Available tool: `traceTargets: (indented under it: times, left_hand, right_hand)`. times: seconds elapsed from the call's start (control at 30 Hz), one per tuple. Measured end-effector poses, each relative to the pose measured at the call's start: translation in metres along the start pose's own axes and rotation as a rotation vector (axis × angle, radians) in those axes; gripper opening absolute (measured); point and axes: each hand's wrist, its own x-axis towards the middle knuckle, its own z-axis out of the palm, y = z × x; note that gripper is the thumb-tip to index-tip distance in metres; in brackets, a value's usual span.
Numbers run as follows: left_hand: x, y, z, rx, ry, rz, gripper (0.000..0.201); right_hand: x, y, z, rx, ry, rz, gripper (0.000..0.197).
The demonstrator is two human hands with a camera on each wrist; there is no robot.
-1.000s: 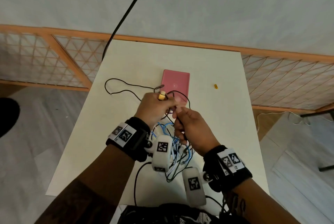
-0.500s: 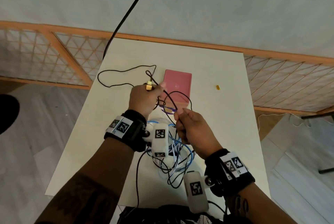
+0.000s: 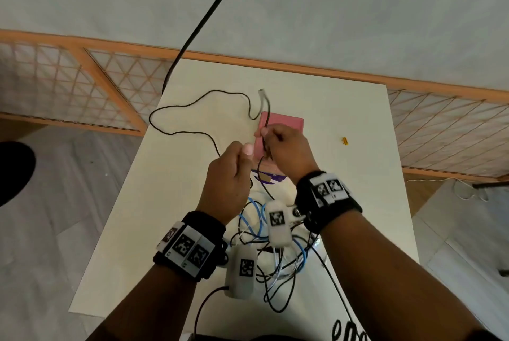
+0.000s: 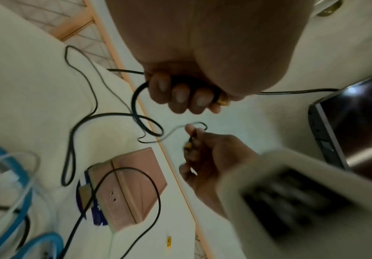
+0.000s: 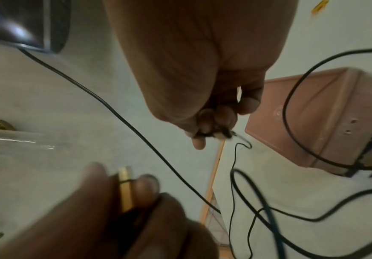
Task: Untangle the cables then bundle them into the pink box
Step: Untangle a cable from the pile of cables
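The pink box (image 3: 287, 123) lies shut on the white table (image 3: 344, 203), partly hidden by my hands. My left hand (image 3: 242, 156) is a fist round a black cable (image 3: 179, 109); its fingers (image 4: 180, 95) curl round the gold plug (image 4: 221, 101). My right hand (image 3: 271, 139) hovers over the box and pinches the same thin black cable near its other end, whose connector (image 3: 261, 91) sticks up beyond the box. A tangle of blue, white and black cables (image 3: 264, 247) lies near the table's front, under my wrists.
A small yellow piece (image 3: 345, 141) lies right of the box. A thick black cord (image 3: 206, 15) hangs down from above to the table's far left corner. A wooden lattice fence (image 3: 110, 92) runs behind the table. Grey floor lies on both sides.
My right hand has moved forward over the pink box, drawing the black cable's end up beyond it. The left hand stayed close by, and the cable's loop on the left slid farther away.
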Motion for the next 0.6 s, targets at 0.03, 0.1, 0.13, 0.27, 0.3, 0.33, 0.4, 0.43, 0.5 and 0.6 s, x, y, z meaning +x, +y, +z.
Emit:
traceTargets:
  times: [0.03, 0.1, 0.13, 0.27, 0.3, 0.33, 0.4, 0.43, 0.5, 0.6]
  left_hand:
    - [-0.002, -0.001, 0.000, -0.039, 0.000, 0.009, 0.052]
    - [-0.005, -0.003, 0.001, -0.105, -0.017, 0.033, 0.053]
    - [-0.006, -0.003, 0.000, -0.132, -0.028, 0.042, 0.051]
    - [-0.008, -0.013, -0.008, -0.240, -0.038, 0.014, 0.046]
    - [-0.008, -0.016, -0.010, -0.270, -0.045, 0.001, 0.046]
    - [-0.008, -0.019, -0.013, -0.312, -0.049, -0.017, 0.046]
    - [-0.007, -0.026, -0.020, -0.393, -0.050, -0.061, 0.049]
    - [-0.007, -0.029, -0.022, -0.411, -0.051, -0.075, 0.053]
    - [-0.007, -0.034, -0.027, -0.437, -0.056, -0.095, 0.063]
    - [-0.006, -0.039, -0.032, -0.505, -0.035, -0.140, 0.065]
  right_hand:
    - [0.015, -0.001, 0.006, 0.049, -0.008, 0.037, 0.028]
    - [0.044, 0.001, 0.015, 0.127, -0.007, 0.099, 0.027]
    - [0.058, 0.002, 0.020, 0.162, 0.005, 0.126, 0.026]
    - [0.101, 0.006, 0.032, 0.297, 0.046, 0.240, 0.017]
    - [0.110, 0.007, 0.035, 0.319, 0.050, 0.262, 0.015]
    - [0.117, 0.009, 0.037, 0.326, 0.049, 0.283, 0.014]
    - [0.131, 0.014, 0.044, 0.306, 0.043, 0.347, 0.017]
    - [0.137, 0.021, 0.047, 0.315, 0.042, 0.379, 0.019]
    - [0.145, 0.027, 0.053, 0.366, -0.005, 0.458, 0.024]
    - [0.144, 0.035, 0.056, 0.210, -0.131, 0.523, 0.038]
